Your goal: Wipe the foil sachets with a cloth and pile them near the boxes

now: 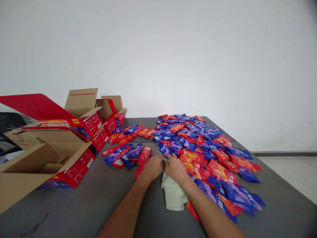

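- Pale cloth is laid on the dark worktop, its far end flanked by the left hand and right hand.
- Both hands are curled close together there; whether the cloth is gripped cannot be told.
- Red and blue packets are heaped at right, with smaller groups scattered near open red cartons at left.

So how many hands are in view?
2: the left hand and, close beside it, the right hand, both at the far end of the pale cloth, by the left edge of the large pouch pile. No others show.
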Motion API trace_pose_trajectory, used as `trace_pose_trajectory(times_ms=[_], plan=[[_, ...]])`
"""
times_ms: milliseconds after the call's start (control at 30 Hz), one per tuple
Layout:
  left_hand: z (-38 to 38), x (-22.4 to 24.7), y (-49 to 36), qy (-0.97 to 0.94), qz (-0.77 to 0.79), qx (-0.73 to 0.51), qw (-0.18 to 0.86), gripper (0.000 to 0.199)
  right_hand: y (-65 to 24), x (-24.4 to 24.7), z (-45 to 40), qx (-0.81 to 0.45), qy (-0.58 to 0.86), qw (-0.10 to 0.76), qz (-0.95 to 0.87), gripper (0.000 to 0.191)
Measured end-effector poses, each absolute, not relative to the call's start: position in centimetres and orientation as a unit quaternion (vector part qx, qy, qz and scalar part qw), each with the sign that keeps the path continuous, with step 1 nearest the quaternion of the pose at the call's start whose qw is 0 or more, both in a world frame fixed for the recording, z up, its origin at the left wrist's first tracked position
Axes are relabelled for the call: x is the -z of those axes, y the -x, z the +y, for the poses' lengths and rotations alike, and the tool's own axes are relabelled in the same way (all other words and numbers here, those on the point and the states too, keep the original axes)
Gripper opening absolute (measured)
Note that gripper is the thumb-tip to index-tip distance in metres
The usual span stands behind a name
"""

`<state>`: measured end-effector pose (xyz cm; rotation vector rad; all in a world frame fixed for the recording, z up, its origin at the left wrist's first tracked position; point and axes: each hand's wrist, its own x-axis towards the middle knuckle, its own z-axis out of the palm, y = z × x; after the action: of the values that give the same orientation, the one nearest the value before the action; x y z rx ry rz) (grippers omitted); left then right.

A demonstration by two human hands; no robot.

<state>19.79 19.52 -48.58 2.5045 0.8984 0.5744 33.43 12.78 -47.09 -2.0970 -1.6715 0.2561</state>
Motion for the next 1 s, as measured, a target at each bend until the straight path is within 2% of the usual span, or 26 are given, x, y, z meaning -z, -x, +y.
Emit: trace_pose_trajectory(times_ms=[133, 267, 467, 600, 733, 800, 900, 1000], plan=[[19.7, 49.1, -19.9, -0.862, 0.399, -0.225, 0.219, 0.047, -33.2, 46.9, 12.5, -0.119, 0.736, 0.209, -0.633, 0.042], [19.6, 49.4, -20.0, -0.839, 0.422, -0.239, 0.245, 0.068, -33.1, 47.1, 12.6, -0.136, 0.677, 0.278, -0.668, 0.032], [19.5, 49.5, -19.8, -0.823, 0.408, -0.279, 0.279, 0.076, -33.9, 46.4, 13.0, -0.057, 0.716, 0.369, -0.590, 0.030], [19.6, 49.7, -19.7, -0.818, 0.413, -0.272, 0.293, 0.076, -34.6, 46.6, 13.5, -0.024, 0.709, 0.394, -0.584, 0.036], [19.7, 49.8, -19.9, -0.806, 0.402, -0.286, 0.327, 0.077, -34.5, 48.1, 13.7, -0.077, 0.720, 0.323, -0.609, 0.052], [19.9, 49.7, -19.9, -0.790, 0.399, -0.305, 0.353, 0.078, -34.2, 48.6, 13.6, -0.092, 0.714, 0.302, -0.625, 0.052], [20.3, 49.5, -20.0, -0.712, 0.436, -0.352, 0.423, 0.073, -33.9, 48.6, 13.5, -0.090, 0.706, 0.311, -0.630, 0.048], [20.5, 49.3, -20.1, -0.589, 0.452, -0.409, 0.530, 0.056, -33.5, 48.0, 13.2, -0.105, 0.681, 0.341, -0.640, 0.050]])
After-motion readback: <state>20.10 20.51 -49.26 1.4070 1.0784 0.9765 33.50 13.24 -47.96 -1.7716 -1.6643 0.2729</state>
